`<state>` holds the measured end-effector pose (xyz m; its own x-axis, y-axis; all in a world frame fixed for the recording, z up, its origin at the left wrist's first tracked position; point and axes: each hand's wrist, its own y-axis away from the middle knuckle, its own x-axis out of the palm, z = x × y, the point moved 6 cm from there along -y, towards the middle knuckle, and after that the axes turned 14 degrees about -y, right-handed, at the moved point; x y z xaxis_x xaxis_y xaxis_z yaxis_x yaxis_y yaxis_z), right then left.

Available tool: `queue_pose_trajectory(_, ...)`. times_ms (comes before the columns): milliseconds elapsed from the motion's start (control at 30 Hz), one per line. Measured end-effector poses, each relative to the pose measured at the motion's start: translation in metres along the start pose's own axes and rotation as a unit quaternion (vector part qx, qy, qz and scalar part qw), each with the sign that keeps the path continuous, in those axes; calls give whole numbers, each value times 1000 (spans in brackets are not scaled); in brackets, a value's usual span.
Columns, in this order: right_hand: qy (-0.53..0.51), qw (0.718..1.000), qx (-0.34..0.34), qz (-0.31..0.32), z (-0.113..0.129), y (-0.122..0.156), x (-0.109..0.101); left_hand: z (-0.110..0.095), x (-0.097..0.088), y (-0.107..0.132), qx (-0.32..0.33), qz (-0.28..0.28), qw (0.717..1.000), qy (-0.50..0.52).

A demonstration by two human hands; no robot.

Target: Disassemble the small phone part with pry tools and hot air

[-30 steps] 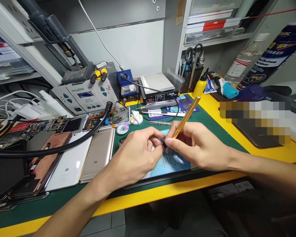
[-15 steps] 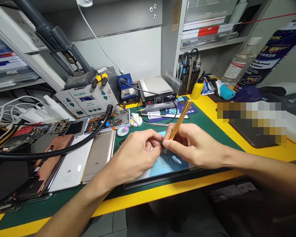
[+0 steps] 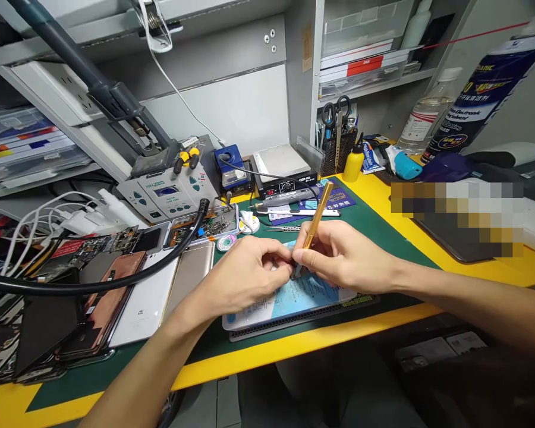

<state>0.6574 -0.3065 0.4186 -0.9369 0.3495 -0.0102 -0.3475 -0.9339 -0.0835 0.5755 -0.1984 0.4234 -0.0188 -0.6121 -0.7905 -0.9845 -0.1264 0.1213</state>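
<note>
My right hand [image 3: 334, 255] grips a slim gold pen-shaped tool [image 3: 318, 215] like a pencil, its shaft leaning up and to the right. The tool's working tip is hidden behind the fingers. Opposite it, my left hand [image 3: 254, 270] is closed in a pinch, fingertips almost meeting those of the right. What it pinches is too small and covered to make out. A little greyish piece [image 3: 298, 272] shows just below the fingertips. Under both hands lies a blue-and-white printed packet or sheet [image 3: 312, 297], on top of a dark perforated-edged plate.
Phones, among them a white one [image 3: 145, 297], lie to the left beneath a black hose [image 3: 93, 290]. Behind stand a soldering station [image 3: 169, 193], a flat-topped heating plate [image 3: 280, 163] and a yellow bottle [image 3: 353, 161]. Tweezers [image 3: 283, 229] rest beyond my hands. A spray can [image 3: 477, 101] leans at right.
The camera view has shifted, so the bench's left side sits further right. The gold tool's upper end has moved slightly left. Both hands keep nearly the same place and grip.
</note>
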Motion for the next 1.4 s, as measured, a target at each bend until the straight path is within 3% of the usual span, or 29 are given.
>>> queue_pose_trajectory(300,-6,1000,-3,5,1,-1,1,3,-3,-7,-11,31,999,7)
queue_pose_trajectory(1400,-1,1000,4,-17,-1,0,1,2,-3,-4,-6,7,1000,6)
